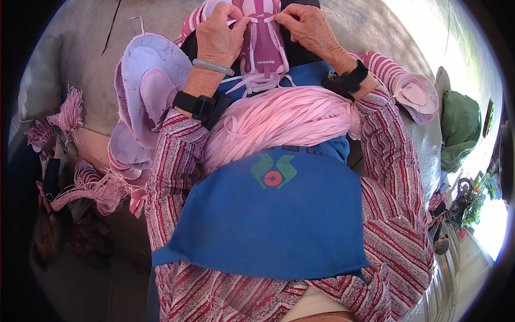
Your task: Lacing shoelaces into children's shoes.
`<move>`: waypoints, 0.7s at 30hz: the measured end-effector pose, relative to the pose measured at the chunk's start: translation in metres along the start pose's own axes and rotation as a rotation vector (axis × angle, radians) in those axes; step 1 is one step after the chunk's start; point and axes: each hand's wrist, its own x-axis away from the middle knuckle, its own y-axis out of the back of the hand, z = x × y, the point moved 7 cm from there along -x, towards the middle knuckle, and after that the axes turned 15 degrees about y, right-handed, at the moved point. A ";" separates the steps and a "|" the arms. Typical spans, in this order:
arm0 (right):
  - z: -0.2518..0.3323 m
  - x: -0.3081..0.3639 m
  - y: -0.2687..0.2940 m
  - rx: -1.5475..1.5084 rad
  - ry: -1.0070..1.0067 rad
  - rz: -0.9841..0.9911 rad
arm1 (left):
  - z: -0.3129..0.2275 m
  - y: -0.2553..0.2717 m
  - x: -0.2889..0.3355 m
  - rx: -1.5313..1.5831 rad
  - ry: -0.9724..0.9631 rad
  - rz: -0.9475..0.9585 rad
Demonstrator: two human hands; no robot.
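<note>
At the top middle is a pink and mauve shoe upper (pixel 264 51), its tongue toward me. A pale pink shoelace (pixel 260 20) runs crosswise over it, between my two hands. My left hand (pixel 220 33) is closed in a pinch on the lace at the left side of the upper. On the opposite side my right hand (pixel 311 31) pinches the lace too, thumb against finger. Loose lace lies below the tongue. Across my lap, over a blue apron (pixel 273 225), rests a thick bundle of pink shoelaces (pixel 284 121).
Stacked pink shoe uppers (pixel 153 80) stand left of my left forearm, with more striped uppers (pixel 410 88) at the right. Further lace bundles (pixel 99 188) hang at the lower left. A grey sack (pixel 40 78) and a green bag (pixel 460 126) lie farther out. Other people sit at the right edge.
</note>
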 end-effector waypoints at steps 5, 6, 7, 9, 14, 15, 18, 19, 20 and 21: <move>0.032 0.001 -0.005 0.463 0.608 0.026 | 0.027 -0.006 -0.002 0.026 0.314 0.171; 0.037 0.004 -0.005 0.494 0.674 0.019 | 0.022 -0.003 0.000 0.008 0.252 0.142; 0.039 0.005 -0.004 0.496 0.672 0.021 | 0.018 -0.002 0.001 -0.035 0.216 0.126; 0.020 0.007 0.014 0.031 0.254 -0.171 | 0.008 0.001 0.006 -0.095 0.134 0.107; 0.062 0.020 0.010 0.377 0.538 0.001 | -0.009 -0.003 0.023 -0.192 0.011 0.242; 0.066 0.023 0.004 0.551 0.579 0.078 | -0.005 -0.005 0.024 -0.195 0.085 0.294; 0.062 0.027 -0.003 0.637 0.526 0.132 | -0.007 -0.006 0.024 -0.328 0.087 0.286; 0.059 0.027 -0.005 0.669 0.507 0.129 | -0.011 -0.008 0.024 -0.311 0.052 0.282; 0.057 0.029 -0.009 0.669 0.507 0.129 | -0.009 -0.016 0.025 -0.400 0.078 0.334; 0.052 0.029 -0.012 0.750 0.458 0.117 | -0.007 -0.024 0.025 -0.500 0.113 0.393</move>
